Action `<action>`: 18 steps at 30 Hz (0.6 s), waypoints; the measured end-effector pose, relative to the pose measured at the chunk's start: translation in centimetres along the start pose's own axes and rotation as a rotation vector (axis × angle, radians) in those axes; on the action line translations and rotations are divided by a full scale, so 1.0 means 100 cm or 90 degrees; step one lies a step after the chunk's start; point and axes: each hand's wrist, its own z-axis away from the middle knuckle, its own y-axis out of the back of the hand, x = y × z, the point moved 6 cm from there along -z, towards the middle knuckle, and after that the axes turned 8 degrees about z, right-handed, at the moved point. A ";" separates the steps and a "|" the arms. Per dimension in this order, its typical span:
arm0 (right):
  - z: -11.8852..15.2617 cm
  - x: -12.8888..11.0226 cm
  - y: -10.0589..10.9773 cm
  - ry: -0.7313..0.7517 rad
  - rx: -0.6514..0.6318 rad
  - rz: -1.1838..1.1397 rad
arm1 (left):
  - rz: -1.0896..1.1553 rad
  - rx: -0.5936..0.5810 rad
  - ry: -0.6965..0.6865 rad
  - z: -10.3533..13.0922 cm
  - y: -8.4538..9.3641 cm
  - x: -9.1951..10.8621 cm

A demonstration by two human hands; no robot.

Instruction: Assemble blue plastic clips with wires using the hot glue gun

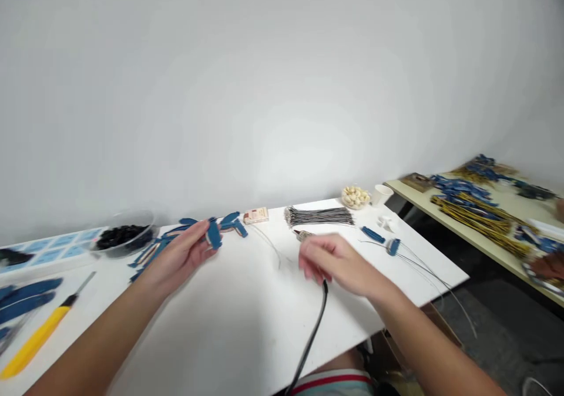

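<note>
My left hand (pixel 187 254) pinches a small curved blue piece (pixel 214 234) with a pale edge between thumb and fingers. My right hand (pixel 328 259), out over the middle of the white table, is closed around what looks like a soldering iron (pixel 304 235). Its dark pointed tip faces the wall, and a black cord (pixel 314 334) trails from under the hand toward my lap. The fingers cover most of its handle. More blue pieces (pixel 155 249) lie heaped beside and behind my left hand. A thin wire (pixel 269 242) rests on the tabletop between both hands.
Black bits fill a clear bowl (pixel 126 240); a yellow-handled tool (pixel 37 340) lies at left. Along the back are a small box (pixel 256 215), wire bundle (pixel 321 217), bowl of cream pieces (pixel 355 197) and cup (pixel 381 194). Another table (pixel 524 196) stands right, a person's hand at its edge.
</note>
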 end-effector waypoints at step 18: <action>0.027 0.096 -0.020 -0.389 0.322 0.278 | 0.055 -0.032 0.194 0.024 -0.014 -0.076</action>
